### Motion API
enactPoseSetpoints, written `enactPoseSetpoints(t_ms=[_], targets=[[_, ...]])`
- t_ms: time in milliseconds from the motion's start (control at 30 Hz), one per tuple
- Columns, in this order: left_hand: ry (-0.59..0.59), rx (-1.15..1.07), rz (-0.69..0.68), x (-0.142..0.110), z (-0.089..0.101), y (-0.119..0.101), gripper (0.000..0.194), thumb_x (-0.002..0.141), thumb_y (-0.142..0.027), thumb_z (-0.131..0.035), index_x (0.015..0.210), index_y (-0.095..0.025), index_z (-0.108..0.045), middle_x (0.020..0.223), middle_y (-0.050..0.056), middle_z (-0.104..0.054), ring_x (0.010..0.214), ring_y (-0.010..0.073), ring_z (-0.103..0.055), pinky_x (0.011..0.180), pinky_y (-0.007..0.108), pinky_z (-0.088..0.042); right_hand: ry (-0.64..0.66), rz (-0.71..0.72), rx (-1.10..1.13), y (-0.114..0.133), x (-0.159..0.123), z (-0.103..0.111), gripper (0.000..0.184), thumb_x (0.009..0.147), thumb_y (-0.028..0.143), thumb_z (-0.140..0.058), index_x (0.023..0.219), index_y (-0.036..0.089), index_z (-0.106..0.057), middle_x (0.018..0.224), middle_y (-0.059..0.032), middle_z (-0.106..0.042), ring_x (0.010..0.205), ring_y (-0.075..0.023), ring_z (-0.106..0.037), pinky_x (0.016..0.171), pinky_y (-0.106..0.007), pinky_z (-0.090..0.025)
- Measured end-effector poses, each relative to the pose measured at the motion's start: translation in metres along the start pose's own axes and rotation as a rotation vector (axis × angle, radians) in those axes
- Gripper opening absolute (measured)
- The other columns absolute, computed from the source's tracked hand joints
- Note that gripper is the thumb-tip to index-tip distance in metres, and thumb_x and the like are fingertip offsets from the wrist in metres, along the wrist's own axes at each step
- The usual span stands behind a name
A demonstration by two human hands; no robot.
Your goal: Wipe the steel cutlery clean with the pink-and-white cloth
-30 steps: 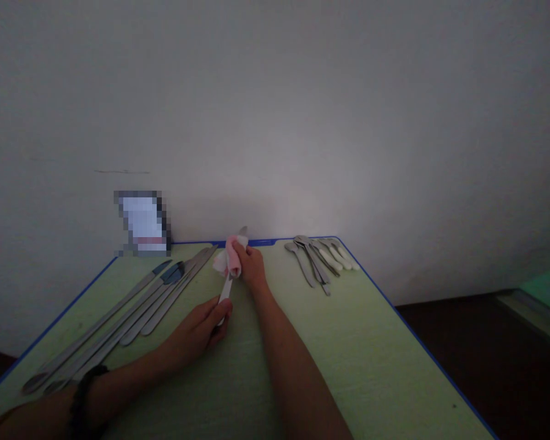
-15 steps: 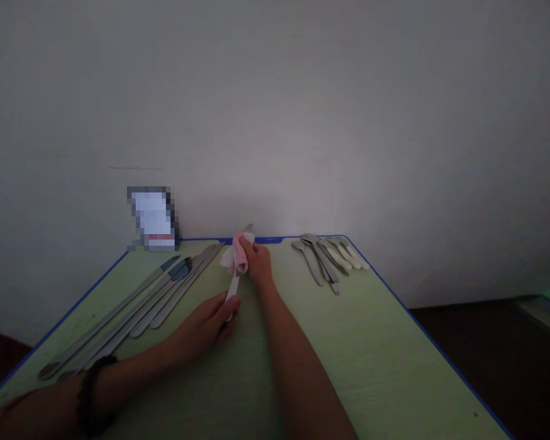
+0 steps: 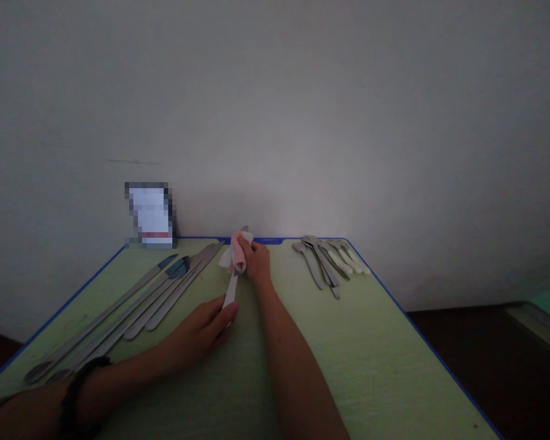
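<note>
My left hand (image 3: 211, 324) is closed around the pale handle of a table knife (image 3: 230, 293), which points away from me. My right hand (image 3: 257, 260) pinches a pink and white cloth (image 3: 238, 252) wrapped about the blade, so most of the blade is hidden. Only its grey tip shows beyond the cloth. To the left, several long metal knives (image 3: 156, 305) lie side by side, slanting away from me. On the right rests a bunch of spoons (image 3: 318, 260), several in plain metal and some with white handles (image 3: 343, 263).
A blurred phone-like screen (image 3: 151, 214) stands at the table's back left corner, against the grey wall (image 3: 275, 110). The pale green table (image 3: 376, 366) has a blue edge. Dark floor (image 3: 486, 354) shows at the right.
Both hands keep their hold on the knife and cloth, with hardly any movement. The whole view has shifted slightly; the cutlery on the table lies as before.
</note>
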State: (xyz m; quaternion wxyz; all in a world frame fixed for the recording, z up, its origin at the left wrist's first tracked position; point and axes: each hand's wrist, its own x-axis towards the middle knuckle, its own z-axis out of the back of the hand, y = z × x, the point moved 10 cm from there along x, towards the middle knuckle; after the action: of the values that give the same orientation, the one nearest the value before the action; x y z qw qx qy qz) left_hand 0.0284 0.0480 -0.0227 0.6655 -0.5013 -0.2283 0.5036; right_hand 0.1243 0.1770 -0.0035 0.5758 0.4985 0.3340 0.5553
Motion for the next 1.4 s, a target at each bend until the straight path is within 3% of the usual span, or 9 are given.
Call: enactPoseSetpoints(t_ms=[633, 933, 1400], targets=[[0.045, 0.021, -0.065, -0.007, -0.002, -0.006, 0.041, 0.087, -0.057, -0.034, 0.071, -0.020, -0.042, 0.057, -0.006, -0.042, 0.051, 0.0118, -0.039, 0.050, 0.023, -0.034, -0.018, 0.024, 0.002, 0.006, -0.010, 0.005, 0.045, 0.077, 0.051, -0.047, 0.047, 0.018, -0.049, 0.046, 0.0029, -0.042, 0.050, -0.0097, -0.036, 0.050, -0.026, -0.023], [0.052, 0.030, -0.092, -0.009, -0.001, -0.004, 0.040, 0.090, -0.052, -0.033, 0.068, -0.020, -0.042, 0.056, -0.005, -0.045, 0.052, 0.0118, -0.042, 0.054, 0.024, -0.036, -0.091, 0.007, 0.020, 0.003, -0.018, 0.015, 0.047, 0.078, 0.052, -0.046, 0.046, 0.018, -0.048, 0.048, 0.0013, -0.045, 0.049, -0.0105, -0.036, 0.049, -0.026, -0.024], [0.065, 0.066, -0.126, -0.013, -0.001, -0.008, 0.041, 0.092, -0.050, -0.030, 0.068, -0.020, -0.042, 0.054, -0.005, -0.046, 0.052, 0.0115, -0.042, 0.055, 0.023, -0.036, -0.118, 0.018, -0.014, 0.008, -0.027, 0.023, 0.049, 0.077, 0.056, -0.043, 0.046, 0.018, -0.047, 0.044, 0.0029, -0.041, 0.048, -0.0100, -0.035, 0.047, -0.025, -0.023]])
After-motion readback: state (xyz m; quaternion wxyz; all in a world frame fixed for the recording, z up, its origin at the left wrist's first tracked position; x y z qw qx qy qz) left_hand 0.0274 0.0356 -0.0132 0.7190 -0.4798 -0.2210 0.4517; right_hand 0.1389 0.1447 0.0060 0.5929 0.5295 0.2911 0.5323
